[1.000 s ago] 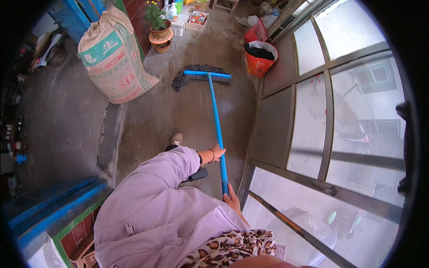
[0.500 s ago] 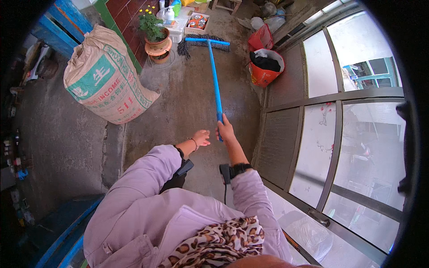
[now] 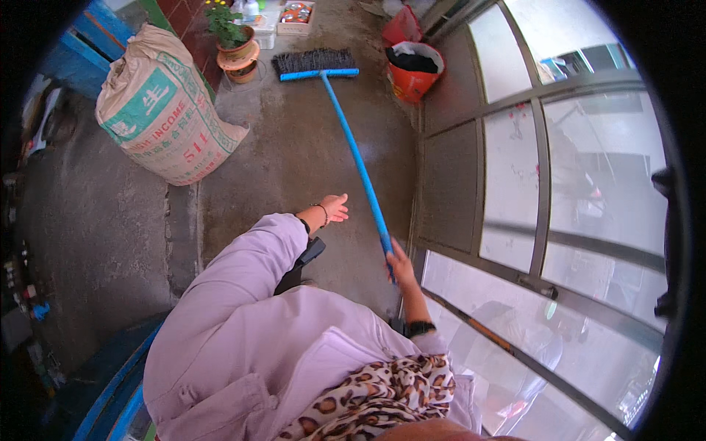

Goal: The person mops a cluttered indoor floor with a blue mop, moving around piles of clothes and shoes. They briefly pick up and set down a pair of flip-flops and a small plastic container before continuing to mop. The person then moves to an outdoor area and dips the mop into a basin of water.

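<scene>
My right hand [image 3: 399, 263] is wrapped round the dark grip end of a blue-handled mop [image 3: 358, 156]. The handle slants away to a wide blue bar with dark, stringy strands that lie on the floor on its far side. My left hand [image 3: 335, 209] hangs free over the floor, left of the handle and apart from it, with its fingers stretched out and nothing in them. The floor under the mop looks damp and brownish.
On the left stands a large woven feed sack [image 3: 165, 110]. A potted plant [image 3: 237, 51] with yellow flowers and a box of orange-topped cans [image 3: 296, 18] are at the far wall. A red bucket [image 3: 414, 71] holding dark cloth sits by the glazed metal door [image 3: 507, 184].
My right hand has drawn back toward me and to the right, pulling the mop nearer. The strands now trail beyond the bar. My left hand has opened out a little.
</scene>
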The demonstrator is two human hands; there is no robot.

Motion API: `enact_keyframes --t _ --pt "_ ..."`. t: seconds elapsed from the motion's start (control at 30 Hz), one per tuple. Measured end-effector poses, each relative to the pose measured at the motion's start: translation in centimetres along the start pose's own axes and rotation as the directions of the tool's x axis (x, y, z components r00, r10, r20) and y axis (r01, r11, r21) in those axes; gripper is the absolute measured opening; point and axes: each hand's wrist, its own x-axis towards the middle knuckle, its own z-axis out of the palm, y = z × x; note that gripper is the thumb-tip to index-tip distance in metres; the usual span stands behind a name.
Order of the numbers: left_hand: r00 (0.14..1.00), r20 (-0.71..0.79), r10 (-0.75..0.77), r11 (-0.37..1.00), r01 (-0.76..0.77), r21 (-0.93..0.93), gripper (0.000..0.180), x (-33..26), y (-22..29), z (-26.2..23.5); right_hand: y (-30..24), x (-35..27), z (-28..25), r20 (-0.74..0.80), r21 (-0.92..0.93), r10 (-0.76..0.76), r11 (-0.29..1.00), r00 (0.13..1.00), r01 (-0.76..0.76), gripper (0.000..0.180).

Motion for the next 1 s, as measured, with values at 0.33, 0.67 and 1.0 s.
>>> enact_keyframes --t 0.33,0.67,1.0 --pt "0.804 0.052 -0.592 0.746 0.522 0.414 0.056 -2.4 -24.5 12.9 15.9 -33.4 3.2 -0.133 0.197 0.234 0.959 0.963 -0.206 0.049" --pt "0.903 -0.114 -0.413 0.866 0.429 0.259 0.027 0.5 -20.2 11.9 12.3 -30.0 3.5 -0.156 0.197 0.187 0.968 0.97 -0.155 0.05" --pt "0.921 0.237 -0.311 0.922 0.353 -0.161 0.018 5.6 -1.7 13.5 -3.6 -9.5 -2.5 -0.02 0.153 0.236 0.961 0.972 -0.23 0.051"
